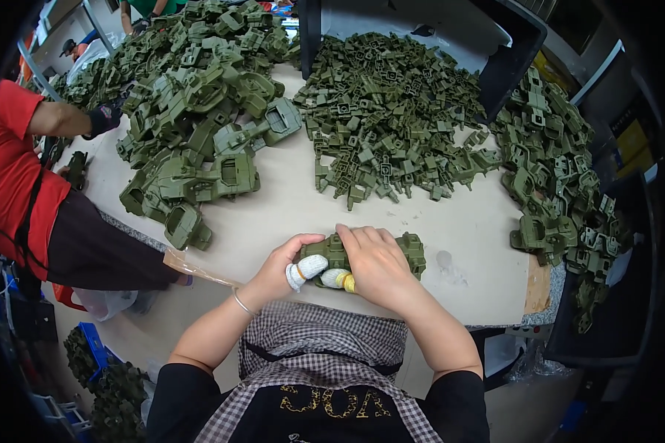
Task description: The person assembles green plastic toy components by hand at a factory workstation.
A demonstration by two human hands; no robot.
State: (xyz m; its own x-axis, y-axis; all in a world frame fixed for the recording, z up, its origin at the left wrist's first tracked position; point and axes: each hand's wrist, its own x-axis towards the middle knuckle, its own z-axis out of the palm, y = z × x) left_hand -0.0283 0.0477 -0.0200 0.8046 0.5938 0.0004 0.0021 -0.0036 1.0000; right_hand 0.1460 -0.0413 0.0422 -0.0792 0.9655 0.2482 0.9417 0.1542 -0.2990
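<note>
Near the table's front edge, both my hands close around a green plastic toy vehicle part [412, 251] that lies lengthwise from left to right. My left hand [282, 267] grips its left end, the thumb wrapped in white cloth. Over its middle lies my right hand [377, 264], fingers curled across the top and the thumb wrapped in white and yellow against the near side. My palms and fingers hide much of the part. Beyond my hands spreads a heap of small green plastic pieces [391, 111].
Larger green vehicle bodies [199, 177] are piled at the left, and more green parts [550, 177] run down the right edge. A dark bin [506, 59] stands tipped behind the small pieces. A co-worker in a red shirt [15, 162] works at the left side of the table [465, 221].
</note>
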